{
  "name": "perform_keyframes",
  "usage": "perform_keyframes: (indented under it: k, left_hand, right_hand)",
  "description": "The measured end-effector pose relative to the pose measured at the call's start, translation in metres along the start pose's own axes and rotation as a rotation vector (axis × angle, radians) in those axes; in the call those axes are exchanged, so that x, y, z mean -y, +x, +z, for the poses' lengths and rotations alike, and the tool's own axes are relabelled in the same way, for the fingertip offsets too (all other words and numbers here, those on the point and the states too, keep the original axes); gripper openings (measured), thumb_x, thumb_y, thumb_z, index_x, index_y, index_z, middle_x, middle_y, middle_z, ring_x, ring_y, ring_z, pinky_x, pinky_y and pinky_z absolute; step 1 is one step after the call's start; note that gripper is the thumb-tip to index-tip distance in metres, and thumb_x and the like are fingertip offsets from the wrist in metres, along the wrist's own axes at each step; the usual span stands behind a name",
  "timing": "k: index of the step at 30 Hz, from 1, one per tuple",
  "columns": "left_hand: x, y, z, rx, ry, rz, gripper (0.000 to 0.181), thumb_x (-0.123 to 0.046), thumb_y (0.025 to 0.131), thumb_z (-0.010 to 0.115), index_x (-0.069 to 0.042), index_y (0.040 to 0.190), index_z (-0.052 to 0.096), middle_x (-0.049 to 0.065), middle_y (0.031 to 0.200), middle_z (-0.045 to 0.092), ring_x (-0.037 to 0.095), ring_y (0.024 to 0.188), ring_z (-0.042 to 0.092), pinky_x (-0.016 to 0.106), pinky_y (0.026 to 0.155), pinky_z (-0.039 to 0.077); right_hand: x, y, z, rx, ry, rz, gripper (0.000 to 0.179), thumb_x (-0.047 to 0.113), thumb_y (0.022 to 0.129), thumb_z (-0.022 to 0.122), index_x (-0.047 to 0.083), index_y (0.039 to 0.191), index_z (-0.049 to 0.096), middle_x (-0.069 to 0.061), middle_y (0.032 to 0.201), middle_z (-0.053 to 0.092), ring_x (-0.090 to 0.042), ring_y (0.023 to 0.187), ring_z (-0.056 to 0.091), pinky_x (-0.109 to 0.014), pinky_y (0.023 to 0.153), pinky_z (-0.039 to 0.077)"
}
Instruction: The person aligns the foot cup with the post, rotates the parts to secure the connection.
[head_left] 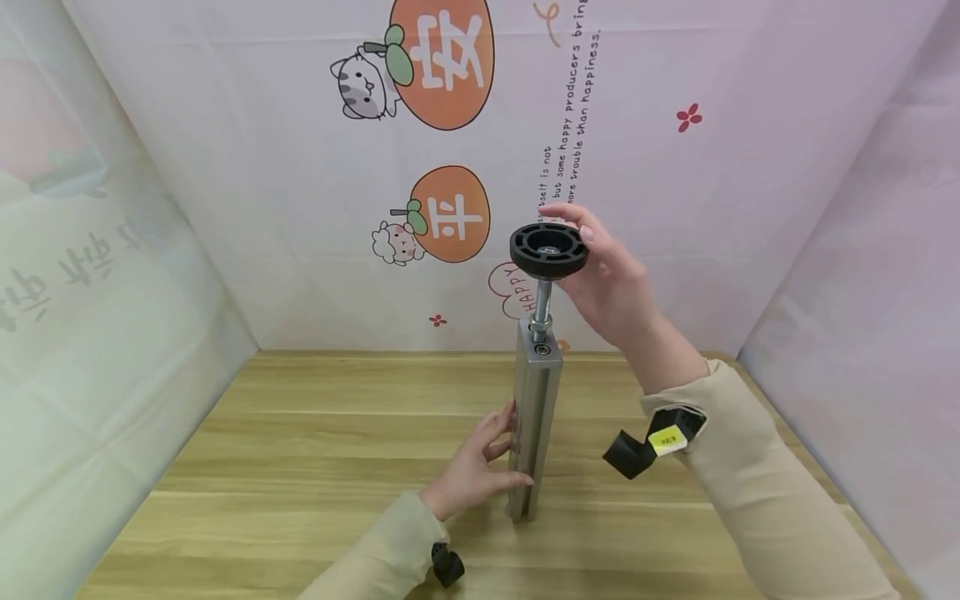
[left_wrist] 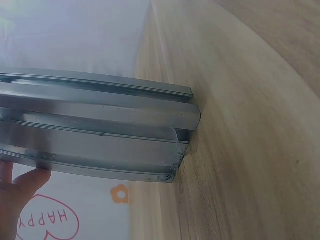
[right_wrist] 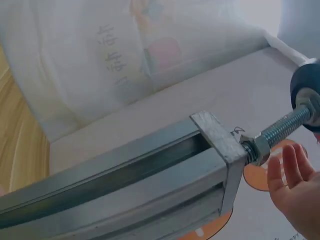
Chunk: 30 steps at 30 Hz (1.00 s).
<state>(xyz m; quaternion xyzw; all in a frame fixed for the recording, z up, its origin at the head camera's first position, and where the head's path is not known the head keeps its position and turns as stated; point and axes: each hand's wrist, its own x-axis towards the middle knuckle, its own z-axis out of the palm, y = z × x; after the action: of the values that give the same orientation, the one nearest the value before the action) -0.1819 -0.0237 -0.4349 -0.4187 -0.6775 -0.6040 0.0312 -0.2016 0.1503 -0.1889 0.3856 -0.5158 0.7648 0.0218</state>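
An aluminium profile (head_left: 536,417) stands upright on the table, its slots and lower end close up in the left wrist view. My left hand (head_left: 472,467) grips it low down, thumb across the near side and fingers along the left side. From its top end rises a threaded levelling foot with a bolt (right_wrist: 287,127), a nut (right_wrist: 259,150) and a round black pad (head_left: 547,258). Around the pad's right and far side is my right hand (head_left: 611,283), fingers loosely spread, one fingertip right at the rim. In the right wrist view its other fingers extend beside the nut.
A wood-grain table (head_left: 300,467) lies beneath, with a printed white cloth (head_left: 637,83) behind it and cloth walls on both sides. Black camera mounts (head_left: 630,454) hang from both sleeves.
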Motion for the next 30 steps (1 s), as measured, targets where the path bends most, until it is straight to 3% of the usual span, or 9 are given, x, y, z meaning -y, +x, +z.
perform_keyframes:
  k: [4,8,11,22,30]
  left_hand:
    - [0.000,0.000,0.000,0.005,-0.010,-0.008,0.106,0.004,0.073,0.075,-0.021,0.152,0.009,0.021,0.135,0.036,0.009,0.126,0.036,0.043,0.103,0.043]
    - [-0.001,0.001,-0.001,0.008,0.001,0.000,0.106,0.005,0.073,0.075,-0.019,0.152,0.008,0.021,0.134,0.036,0.009,0.125,0.036,0.043,0.102,0.043]
    - [-0.002,0.002,-0.001,0.008,0.005,0.004,0.107,0.005,0.072,0.075,-0.018,0.152,0.008,0.021,0.133,0.037,0.009,0.125,0.037,0.043,0.102,0.043]
    - [-0.003,0.000,-0.001,0.010,-0.022,-0.016,0.106,0.005,0.074,0.074,-0.021,0.152,0.008,0.022,0.136,0.035,0.008,0.126,0.036,0.040,0.103,0.043]
    - [-0.005,0.000,0.000,0.014,-0.026,-0.019,0.106,0.005,0.074,0.074,-0.022,0.152,0.008,0.021,0.136,0.035,0.009,0.127,0.036,0.038,0.103,0.043]
  right_hand:
    - [-0.001,0.001,-0.012,0.212,0.195,0.118,0.040,0.036,0.092,0.047,0.019,0.128,0.046,-0.004,0.118,0.052,-0.019,0.112,0.050,-0.035,0.100,0.038]
    - [-0.004,0.004,-0.016,0.380,0.374,0.131,0.048,0.031,0.091,0.045,0.015,0.136,0.041,-0.010,0.125,0.051,-0.023,0.117,0.048,-0.039,0.102,0.036]
    - [-0.008,0.006,-0.015,0.447,0.487,0.120,0.052,0.026,0.089,0.044,0.011,0.138,0.039,-0.014,0.129,0.049,-0.026,0.118,0.047,-0.041,0.103,0.035]
    - [-0.010,0.008,-0.005,0.368,0.659,0.126,0.056,0.014,0.078,0.046,0.006,0.133,0.042,-0.017,0.130,0.045,-0.029,0.115,0.048,-0.039,0.104,0.037]
    - [-0.012,0.008,-0.005,0.407,0.710,0.091,0.051,0.013,0.080,0.041,0.001,0.129,0.049,-0.018,0.131,0.047,-0.029,0.119,0.046,-0.037,0.107,0.036]
